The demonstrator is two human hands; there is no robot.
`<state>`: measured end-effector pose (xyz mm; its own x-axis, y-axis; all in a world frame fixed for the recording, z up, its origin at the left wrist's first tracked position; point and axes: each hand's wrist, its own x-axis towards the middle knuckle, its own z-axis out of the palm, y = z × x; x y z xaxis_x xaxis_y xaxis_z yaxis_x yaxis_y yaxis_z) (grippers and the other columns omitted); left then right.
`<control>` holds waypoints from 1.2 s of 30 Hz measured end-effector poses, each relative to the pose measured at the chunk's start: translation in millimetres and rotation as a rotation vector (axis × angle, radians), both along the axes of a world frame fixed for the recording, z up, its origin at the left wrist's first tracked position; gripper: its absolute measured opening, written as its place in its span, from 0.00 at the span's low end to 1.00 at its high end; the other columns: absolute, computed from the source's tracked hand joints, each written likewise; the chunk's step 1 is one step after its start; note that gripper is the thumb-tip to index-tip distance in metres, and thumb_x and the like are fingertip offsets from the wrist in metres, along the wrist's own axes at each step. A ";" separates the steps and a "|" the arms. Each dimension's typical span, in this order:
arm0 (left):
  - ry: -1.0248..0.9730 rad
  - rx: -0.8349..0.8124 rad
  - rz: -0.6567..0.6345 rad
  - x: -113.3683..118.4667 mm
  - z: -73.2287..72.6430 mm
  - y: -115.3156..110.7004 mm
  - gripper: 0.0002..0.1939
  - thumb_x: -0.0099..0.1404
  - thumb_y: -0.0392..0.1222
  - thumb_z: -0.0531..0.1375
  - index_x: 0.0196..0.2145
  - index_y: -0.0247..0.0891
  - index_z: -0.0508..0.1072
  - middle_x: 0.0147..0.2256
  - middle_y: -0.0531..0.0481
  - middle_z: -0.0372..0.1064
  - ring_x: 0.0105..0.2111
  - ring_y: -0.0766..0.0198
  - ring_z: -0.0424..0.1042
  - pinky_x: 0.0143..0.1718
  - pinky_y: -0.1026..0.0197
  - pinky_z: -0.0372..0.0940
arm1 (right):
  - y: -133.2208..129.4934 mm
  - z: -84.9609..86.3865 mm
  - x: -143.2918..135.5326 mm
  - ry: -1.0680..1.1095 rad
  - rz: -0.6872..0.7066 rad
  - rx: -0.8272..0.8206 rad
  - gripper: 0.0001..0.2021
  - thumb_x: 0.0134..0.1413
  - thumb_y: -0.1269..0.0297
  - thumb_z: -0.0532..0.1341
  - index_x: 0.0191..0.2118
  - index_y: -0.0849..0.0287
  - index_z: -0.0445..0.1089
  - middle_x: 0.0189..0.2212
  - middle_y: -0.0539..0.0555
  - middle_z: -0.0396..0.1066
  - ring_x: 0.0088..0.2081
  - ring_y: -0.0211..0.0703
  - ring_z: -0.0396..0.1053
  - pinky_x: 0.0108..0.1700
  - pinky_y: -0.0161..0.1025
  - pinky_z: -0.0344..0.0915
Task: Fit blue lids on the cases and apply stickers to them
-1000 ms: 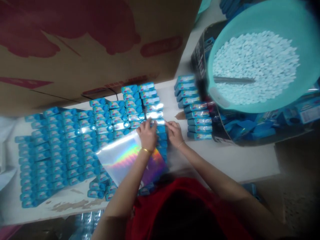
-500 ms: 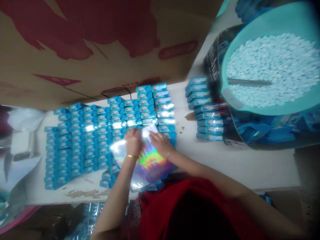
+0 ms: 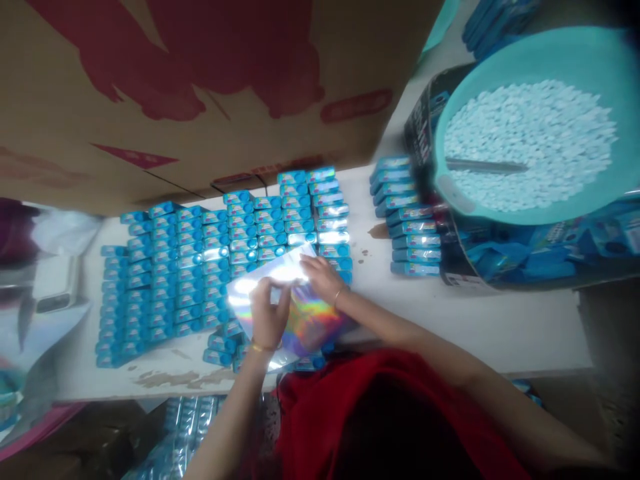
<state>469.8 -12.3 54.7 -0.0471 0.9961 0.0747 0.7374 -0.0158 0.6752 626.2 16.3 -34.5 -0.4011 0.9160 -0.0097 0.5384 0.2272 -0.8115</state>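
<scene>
A shiny holographic sheet (image 3: 313, 317) lies over the rows of small blue packs (image 3: 190, 267) near the table's front edge. My left hand (image 3: 269, 310) is on the sheet's left part, its thumb and fingers curved toward each other at the sheet's surface. Near the sheet's upper right edge, my right hand (image 3: 323, 279) holds the sheet with its fingers bent over it. Blur hides the exact fingertip contact of both hands. Part of the packs is covered by the sheet.
Right of my hands stands a column of blue packs (image 3: 415, 240). A turquoise basin (image 3: 465, 200) of small pale pieces rests on a box with blue packets (image 3: 545, 257). Behind the rows rises a large cardboard box (image 3: 280, 140); a white device (image 3: 55, 283) is far left.
My left hand has slid down and opened a gap between thumb and fingers. The sheet's upper part is more exposed. The whole view has shifted slightly.
</scene>
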 end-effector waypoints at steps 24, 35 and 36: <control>-0.112 -0.156 0.138 110.8 -66.5 56.4 0.05 0.60 0.41 0.59 0.28 0.39 0.70 0.29 0.51 0.69 0.36 0.61 0.67 0.40 0.59 0.57 | 18.3 1.8 105.3 0.244 -0.574 -0.346 0.14 0.53 0.50 0.57 0.27 0.56 0.63 0.21 0.47 0.63 0.27 0.39 0.60 0.34 0.36 0.58; 0.248 -0.206 0.102 114.6 -74.2 59.3 0.05 0.60 0.42 0.59 0.30 0.40 0.71 0.41 0.46 0.67 0.44 0.52 0.63 0.42 0.53 0.52 | 32.4 -3.3 110.7 -0.177 -0.398 -0.308 0.10 0.60 0.61 0.52 0.34 0.57 0.69 0.30 0.52 0.74 0.36 0.46 0.70 0.48 0.43 0.56; 0.263 -0.208 0.105 113.6 -74.0 59.7 0.05 0.60 0.43 0.59 0.32 0.40 0.71 0.41 0.45 0.67 0.44 0.52 0.63 0.42 0.53 0.52 | 30.1 -6.5 109.6 -0.172 -0.407 -0.303 0.10 0.60 0.62 0.53 0.38 0.57 0.70 0.31 0.52 0.74 0.37 0.46 0.69 0.49 0.44 0.55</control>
<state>583.4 47.4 -19.3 -0.1563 0.9820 -0.1064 0.8766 0.1876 0.4431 735.8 46.4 -41.0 0.0161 0.9430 -0.3324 0.6648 -0.2584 -0.7009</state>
